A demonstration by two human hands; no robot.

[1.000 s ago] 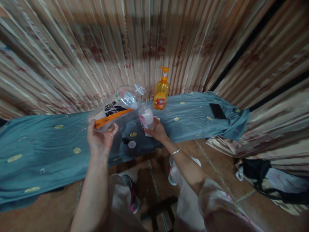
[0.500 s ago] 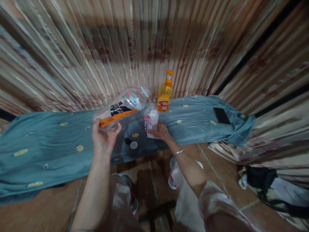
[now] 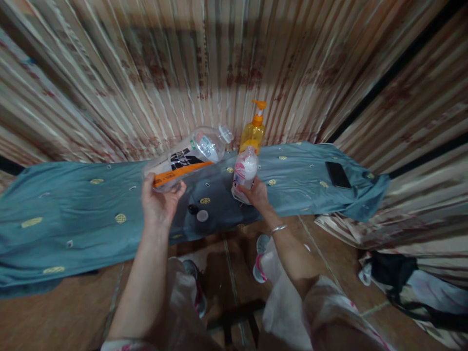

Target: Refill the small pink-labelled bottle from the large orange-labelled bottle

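My left hand [image 3: 161,200] grips the base of a large clear plastic bottle [image 3: 186,158] with an orange, black and white label. That bottle is tilted, its uncapped-looking neck pointing up and to the right. In my right hand [image 3: 257,195] is a smaller whitish bottle [image 3: 244,171] with a pink print, its narrow neck upward and leaning slightly right. The two bottles are apart. Behind the small bottle stands a yellow pump bottle [image 3: 253,134] with an orange pump, its lower part hidden. A black cap [image 3: 192,209] and a pale round cap [image 3: 202,215] lie between my hands.
A teal patterned cloth [image 3: 84,204] covers the long, narrow surface. A black phone [image 3: 338,175] lies on its right part. Striped curtains [image 3: 164,73] hang behind. A dark bag [image 3: 395,273] is on the tiled floor at right, and a dark stool [image 3: 234,314] stands below.
My right hand has moved the small bottle to the right, away from the large bottle's mouth and in front of the pump bottle. The large bottle stays tilted in my left hand.
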